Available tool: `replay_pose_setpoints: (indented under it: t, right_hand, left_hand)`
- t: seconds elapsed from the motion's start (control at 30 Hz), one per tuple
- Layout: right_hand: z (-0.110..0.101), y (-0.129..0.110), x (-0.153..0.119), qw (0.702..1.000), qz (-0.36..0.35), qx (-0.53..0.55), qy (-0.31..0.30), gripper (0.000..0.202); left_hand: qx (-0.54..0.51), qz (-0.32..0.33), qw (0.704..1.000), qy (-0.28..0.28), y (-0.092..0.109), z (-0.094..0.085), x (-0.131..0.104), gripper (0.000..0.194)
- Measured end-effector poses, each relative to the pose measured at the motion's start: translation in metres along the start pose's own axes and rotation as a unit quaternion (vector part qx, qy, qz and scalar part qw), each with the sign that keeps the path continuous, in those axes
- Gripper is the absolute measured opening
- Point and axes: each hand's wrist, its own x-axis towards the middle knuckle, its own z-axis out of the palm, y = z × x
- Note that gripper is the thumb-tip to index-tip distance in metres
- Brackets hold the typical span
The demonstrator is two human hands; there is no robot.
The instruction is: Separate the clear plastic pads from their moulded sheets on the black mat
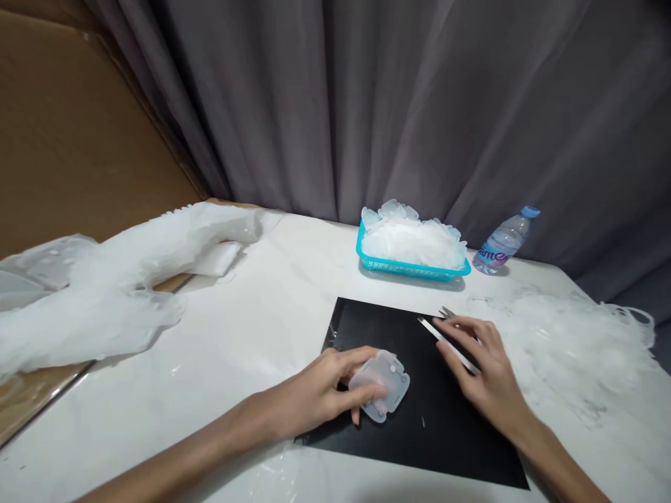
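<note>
My left hand (343,388) pinches a thin, translucent plastic piece (381,388) with rounded, notched edges, thumb on top and fingers behind. It is held over a black mat (419,450). Farther right, my right hand (485,367) has its thumb and fingers around a slim white tool (456,355) with a dark tip, which points away to the left above the mat. Pointed metal scissor-like tips (446,312) show just beyond the right fingers; the rest of that item is mostly hidden by the hand.
A turquoise basket (414,271) heaped with translucent pieces stands at the back, beside a water bottle (506,241). Loose clear plastic scraps (576,356) cover the right side. White plastic bags (131,279) lie at left by a cardboard panel (78,133). Grey curtains (367,105) hang behind the white table (235,356).
</note>
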Motion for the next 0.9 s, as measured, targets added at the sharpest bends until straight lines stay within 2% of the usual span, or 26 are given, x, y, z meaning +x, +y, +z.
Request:
replay_pose_setpoints:
  t: [0.13, 0.23, 0.37, 0.53, 0.9]
  right_hand:
    - [0.007, -0.054, -0.001, 0.984, -0.002, 0.158, -0.085, 0.041]
    - [0.014, -0.071, -0.002, 0.977, -0.004, 0.207, -0.057, 0.036]
    - [0.014, -0.074, -0.001, 0.972, -0.007, 0.235, -0.001, 0.021]
    - [0.010, -0.078, 0.002, 0.968, -0.013, 0.249, 0.014, 0.020]
    - [0.013, -0.080, 0.001, 0.971, 0.020, 0.237, 0.002, 0.016]
  left_hand:
    - [0.119, 0.001, 0.993, 0.020, -0.004, 0.009, -0.005, 0.038]
    - [0.153, 0.013, 0.987, 0.038, -0.007, 0.014, -0.010, 0.035]
    - [0.162, 0.079, 0.983, 0.038, -0.005, 0.014, -0.009, 0.035]
    - [0.175, 0.139, 0.974, 0.033, -0.001, 0.011, -0.004, 0.037]
    - [0.231, 0.174, 0.957, 0.035, -0.005, 0.011, -0.003, 0.033]
